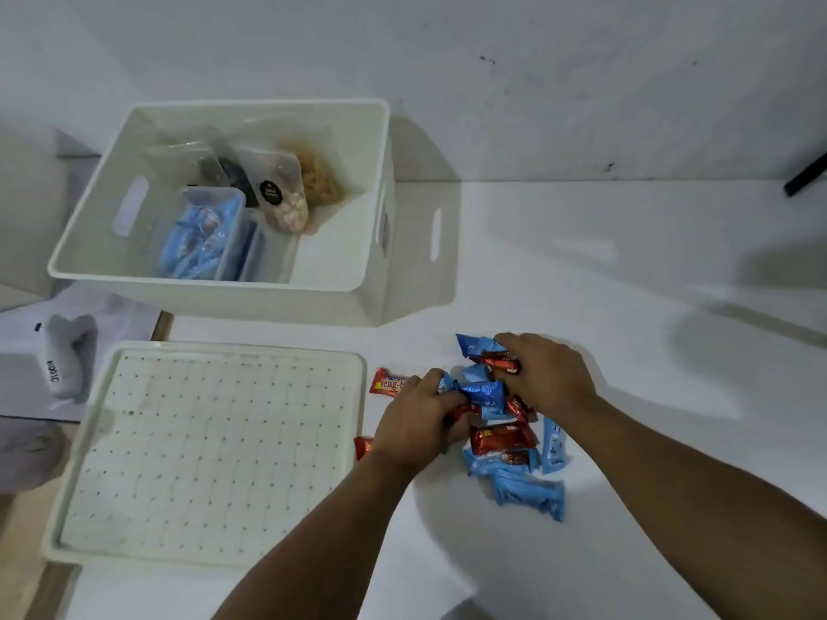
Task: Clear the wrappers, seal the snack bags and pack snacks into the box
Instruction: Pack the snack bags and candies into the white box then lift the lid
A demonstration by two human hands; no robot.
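There was a single view, from a wide-angle camera worn on the person's head. It looked forward and steeply down onto the white bench (pixel 581 270), near enough that both forearms rose from the bottom edge and the hands sat just below the middle. It faced the wall (pixel 492 60) behind the bench, which filled the top of the picture. The wide lens bent straight edges toward the borders. With no second view, no part of the scene was shared.

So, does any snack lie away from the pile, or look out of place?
Yes. One red snack bar lies alone left of the pile, near the left hand. Another red wrapper peeks out beside the lid.
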